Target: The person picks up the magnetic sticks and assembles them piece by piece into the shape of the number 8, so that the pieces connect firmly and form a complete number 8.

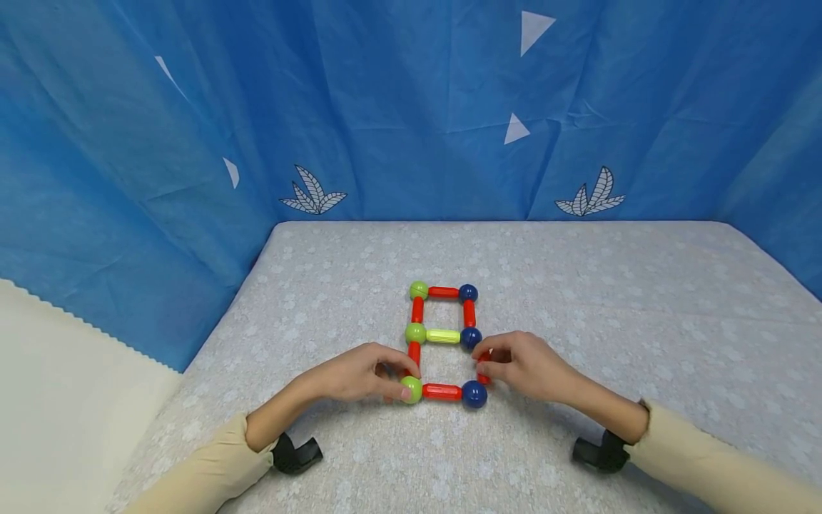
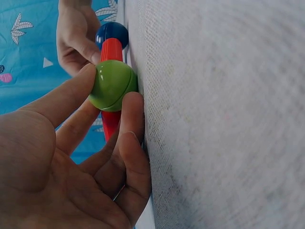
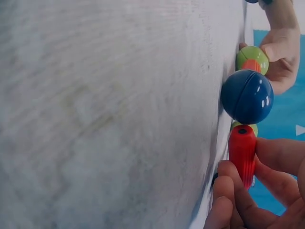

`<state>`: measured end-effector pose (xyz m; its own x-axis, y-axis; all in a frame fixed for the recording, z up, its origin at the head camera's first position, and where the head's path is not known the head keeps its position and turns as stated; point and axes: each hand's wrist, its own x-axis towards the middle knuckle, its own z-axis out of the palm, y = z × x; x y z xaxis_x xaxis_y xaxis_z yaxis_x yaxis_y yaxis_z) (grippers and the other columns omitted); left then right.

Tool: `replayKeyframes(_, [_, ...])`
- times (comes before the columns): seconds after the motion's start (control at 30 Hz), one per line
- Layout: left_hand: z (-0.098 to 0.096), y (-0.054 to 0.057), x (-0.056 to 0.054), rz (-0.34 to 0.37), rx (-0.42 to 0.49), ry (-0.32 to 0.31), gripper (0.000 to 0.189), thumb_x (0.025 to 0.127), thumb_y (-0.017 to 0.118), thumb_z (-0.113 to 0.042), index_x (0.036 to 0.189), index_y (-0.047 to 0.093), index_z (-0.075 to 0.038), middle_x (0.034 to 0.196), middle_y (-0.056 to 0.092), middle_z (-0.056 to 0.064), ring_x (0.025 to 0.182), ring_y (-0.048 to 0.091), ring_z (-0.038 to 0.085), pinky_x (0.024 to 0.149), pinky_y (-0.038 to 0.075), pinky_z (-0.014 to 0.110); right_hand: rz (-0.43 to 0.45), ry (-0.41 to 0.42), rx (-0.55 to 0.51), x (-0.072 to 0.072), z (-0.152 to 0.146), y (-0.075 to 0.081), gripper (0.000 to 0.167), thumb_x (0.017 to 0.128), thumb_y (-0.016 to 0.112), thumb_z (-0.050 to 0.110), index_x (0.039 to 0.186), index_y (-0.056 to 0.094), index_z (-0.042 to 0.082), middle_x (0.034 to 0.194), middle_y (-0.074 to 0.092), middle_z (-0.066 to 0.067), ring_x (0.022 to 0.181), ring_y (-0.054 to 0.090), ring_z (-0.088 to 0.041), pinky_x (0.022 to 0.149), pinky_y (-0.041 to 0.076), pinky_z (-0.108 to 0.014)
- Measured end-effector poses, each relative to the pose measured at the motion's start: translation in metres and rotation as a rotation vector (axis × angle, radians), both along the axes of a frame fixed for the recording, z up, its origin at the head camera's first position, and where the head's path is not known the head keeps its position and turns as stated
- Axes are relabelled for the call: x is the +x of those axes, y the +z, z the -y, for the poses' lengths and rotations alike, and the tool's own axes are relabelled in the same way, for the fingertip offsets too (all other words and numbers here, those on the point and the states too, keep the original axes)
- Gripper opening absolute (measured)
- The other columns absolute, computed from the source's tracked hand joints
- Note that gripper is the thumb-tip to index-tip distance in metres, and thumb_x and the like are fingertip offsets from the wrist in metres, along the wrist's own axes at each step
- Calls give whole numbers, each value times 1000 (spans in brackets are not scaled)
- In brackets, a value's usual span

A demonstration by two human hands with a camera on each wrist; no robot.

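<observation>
On the cloth lies a ladder-like frame of magnetic rods and balls, green balls down the left side and blue balls down the right. My left hand (image 1: 362, 373) grips the near green ball (image 2: 113, 86) between thumb and fingers. A red rod (image 1: 442, 392) joins that ball to the near blue ball (image 3: 248, 97). My right hand (image 1: 526, 364) pinches a loose red rod (image 3: 242, 155) by its sides, its bare end pointing toward the near blue ball. In the head view this rod sits slightly right of the line between the near and middle blue balls (image 1: 471, 338).
A yellow-green rod (image 1: 443, 336) forms the middle rung and another red rod (image 1: 443, 292) the far one. A pale patterned cloth (image 1: 610, 300) covers the table. Blue curtains (image 1: 411, 107) hang behind it and at both sides.
</observation>
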<state>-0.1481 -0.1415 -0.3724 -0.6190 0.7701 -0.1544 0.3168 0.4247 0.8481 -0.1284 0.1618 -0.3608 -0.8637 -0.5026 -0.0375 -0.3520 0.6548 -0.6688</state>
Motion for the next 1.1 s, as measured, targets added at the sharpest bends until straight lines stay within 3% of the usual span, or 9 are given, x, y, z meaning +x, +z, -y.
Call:
replayKeyframes(0.47, [1, -1, 1, 20, 2, 9, 21, 92, 73, -22, 112, 71, -17, 91, 66, -4, 70, 61, 14, 65, 49, 28, 24, 14, -31, 0, 9, 0, 14, 92, 70, 14, 105, 73, 11, 77, 62, 8, 68, 54, -14, 57, 45, -28])
replayKeyframes(1.1, [2, 0, 0, 21, 3, 7, 23, 92, 72, -22, 113, 71, -15, 91, 66, -5, 73, 60, 13, 66, 48, 27, 28, 58, -63, 1, 12, -4, 17, 96, 65, 14, 109, 73, 8, 83, 62, 7, 71, 54, -13, 61, 46, -27])
